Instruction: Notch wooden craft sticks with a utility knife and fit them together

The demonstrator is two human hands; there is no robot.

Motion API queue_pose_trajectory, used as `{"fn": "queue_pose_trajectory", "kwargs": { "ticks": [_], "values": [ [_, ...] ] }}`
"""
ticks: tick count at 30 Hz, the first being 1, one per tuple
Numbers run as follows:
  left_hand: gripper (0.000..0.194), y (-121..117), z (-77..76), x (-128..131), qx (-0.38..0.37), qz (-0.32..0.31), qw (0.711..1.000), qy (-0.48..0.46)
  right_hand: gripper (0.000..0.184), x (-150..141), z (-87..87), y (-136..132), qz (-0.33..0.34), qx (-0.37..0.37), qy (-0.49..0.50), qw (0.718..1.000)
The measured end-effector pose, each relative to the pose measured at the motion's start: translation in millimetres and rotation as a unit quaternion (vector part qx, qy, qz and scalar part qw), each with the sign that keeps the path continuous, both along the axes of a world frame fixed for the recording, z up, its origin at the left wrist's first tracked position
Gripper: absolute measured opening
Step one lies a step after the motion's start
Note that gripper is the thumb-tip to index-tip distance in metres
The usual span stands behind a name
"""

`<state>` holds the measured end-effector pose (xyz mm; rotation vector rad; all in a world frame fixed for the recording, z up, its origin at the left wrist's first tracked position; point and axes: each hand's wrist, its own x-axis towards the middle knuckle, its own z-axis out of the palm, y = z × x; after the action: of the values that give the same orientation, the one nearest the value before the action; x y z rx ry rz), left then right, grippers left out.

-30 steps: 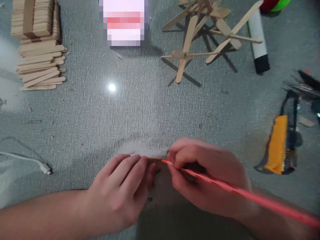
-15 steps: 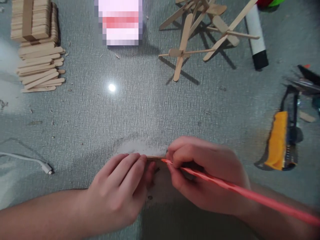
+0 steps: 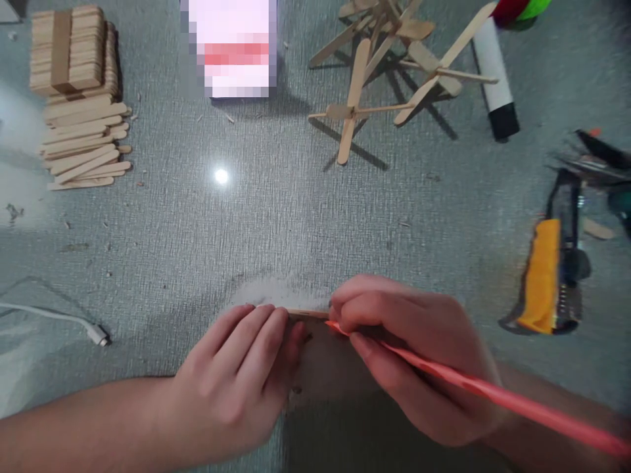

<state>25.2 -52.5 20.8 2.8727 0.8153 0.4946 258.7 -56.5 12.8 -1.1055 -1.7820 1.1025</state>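
Note:
My left hand (image 3: 236,374) is closed, its fingers wrapped over a thin wooden craft stick (image 3: 309,313) held edge-up near the table's front. In my right hand (image 3: 419,355) is a long slim red pencil (image 3: 458,380), slanting down from the lower right. Its tip lies at the right end of the craft stick, beside my right fingertips. A small dark mark shows on the stick between the hands. The stick's left part is hidden under my left fingers.
Pale dust (image 3: 276,289) lies just beyond the hands. A bundle of craft sticks (image 3: 73,49) with loose sticks (image 3: 86,144) is far left, a craft-stick structure (image 3: 352,108) at the back. A glue stick (image 3: 497,85), a yellow-and-black tool (image 3: 541,276) and a white cable (image 3: 91,332) lie around.
My right hand and the red pencil have shifted slightly down and right, and the right thumb has drawn back. The left hand stays nearly still on the stick. The whole view has shifted a little.

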Motion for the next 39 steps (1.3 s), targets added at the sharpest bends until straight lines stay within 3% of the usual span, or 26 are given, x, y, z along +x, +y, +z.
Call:
{"fn": "queue_pose_trajectory", "kwargs": {
  "ticks": [12,25,39],
  "values": [
    [0.018,-1.0,-0.2,2.1,-0.002,0.005,1.000,-0.009,0.020,1.6,2.3,5.8,-0.003,-0.009,0.003,1.000],
    [0.020,0.3,0.0,2.9,-0.001,0.001,1.000,0.003,0.020,-6.8,-3.9,1.5,-0.072,-0.011,-0.044,0.996],
    [0.022,-2.8,-1.1,1.8,0.004,0.013,1.000,0.005,0.020,-4.9,-3.3,-0.1,-0.060,-0.010,-0.058,0.996]
  ]
}}
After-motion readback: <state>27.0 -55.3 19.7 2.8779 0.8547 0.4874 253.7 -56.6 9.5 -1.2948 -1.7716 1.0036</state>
